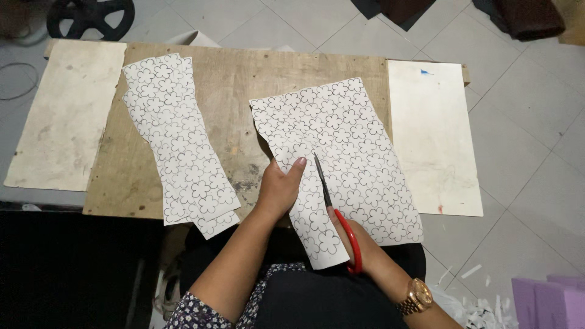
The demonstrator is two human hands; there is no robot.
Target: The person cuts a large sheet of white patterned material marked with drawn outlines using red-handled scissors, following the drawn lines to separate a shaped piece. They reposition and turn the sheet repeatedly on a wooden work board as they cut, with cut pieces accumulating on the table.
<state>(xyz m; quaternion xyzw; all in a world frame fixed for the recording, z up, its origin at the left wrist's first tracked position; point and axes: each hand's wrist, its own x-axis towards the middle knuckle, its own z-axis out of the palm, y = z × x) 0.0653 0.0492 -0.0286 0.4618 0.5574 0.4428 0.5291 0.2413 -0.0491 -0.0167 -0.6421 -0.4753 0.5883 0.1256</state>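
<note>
Matt paper sheet [347,152], rough wood board [231,79], glossy plastic-handled scissors [341,225].

A stack of cut paper strips [183,146] printed with flower outlines lies on the left part of the wooden surface [231,79], its lower end hanging past the near edge. A stained pale board [67,116] lies at the far left, partly off the surface, and a cleaner white board [432,140] lies at the right. On the tiled floor [530,140] beyond are a black wheel [91,17] and dark cloth [530,18]. Purple foam blocks [548,301] and white paper scraps [481,311] sit at the lower right.
</note>
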